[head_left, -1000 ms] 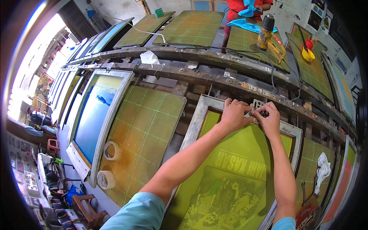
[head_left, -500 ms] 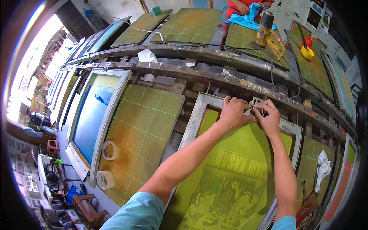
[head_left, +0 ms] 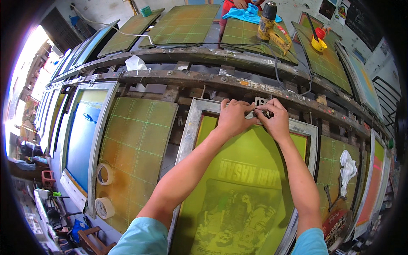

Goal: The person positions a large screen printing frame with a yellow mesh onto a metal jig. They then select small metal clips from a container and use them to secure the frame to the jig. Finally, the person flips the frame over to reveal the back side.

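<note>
A silk-screen frame with yellow-green mesh lies before me, a dark picture and lettering on its mesh. At the middle of its far edge is a metal hinge clamp, fixed by the dark rail. My right hand is closed in a pinch on a small dark metal part of this clamp. From the left, my left hand rests over the frame's far bar, its thumb and forefinger closing on the same clamp. My fingertips partly hide the part.
Dark metal rails run across behind the frame. Two tape rolls lie on the left board. At right are a white rag and a wrench. Beyond, a yellow heat gun trails a cable; a person in red stands there.
The view has shifted, so the whole scene sits farther left. Both hands stay at the hinge clamp, with their fingers only slightly moved.
</note>
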Available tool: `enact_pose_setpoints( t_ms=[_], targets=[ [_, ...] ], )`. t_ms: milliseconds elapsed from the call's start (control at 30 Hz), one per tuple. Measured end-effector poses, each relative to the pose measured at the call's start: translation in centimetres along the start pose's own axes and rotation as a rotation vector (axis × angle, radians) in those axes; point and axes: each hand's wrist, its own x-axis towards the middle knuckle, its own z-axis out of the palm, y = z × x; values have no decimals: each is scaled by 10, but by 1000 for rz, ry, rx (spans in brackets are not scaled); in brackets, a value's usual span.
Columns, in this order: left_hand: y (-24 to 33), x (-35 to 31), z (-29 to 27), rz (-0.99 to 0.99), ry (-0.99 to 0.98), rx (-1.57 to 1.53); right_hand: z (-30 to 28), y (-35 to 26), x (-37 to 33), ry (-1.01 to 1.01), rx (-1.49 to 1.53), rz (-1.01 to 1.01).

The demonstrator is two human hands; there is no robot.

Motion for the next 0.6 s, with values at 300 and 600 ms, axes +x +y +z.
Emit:
enact_pose_setpoints(
  t_ms=[300, 600],
  targets=[
    [-1, 4, -2, -4, -49, 11, -2, 1, 2, -16, -32, 45],
    [5, 3, -6, -26, -59, -11, -9, 8, 3, -102, 66, 20]
  ],
)
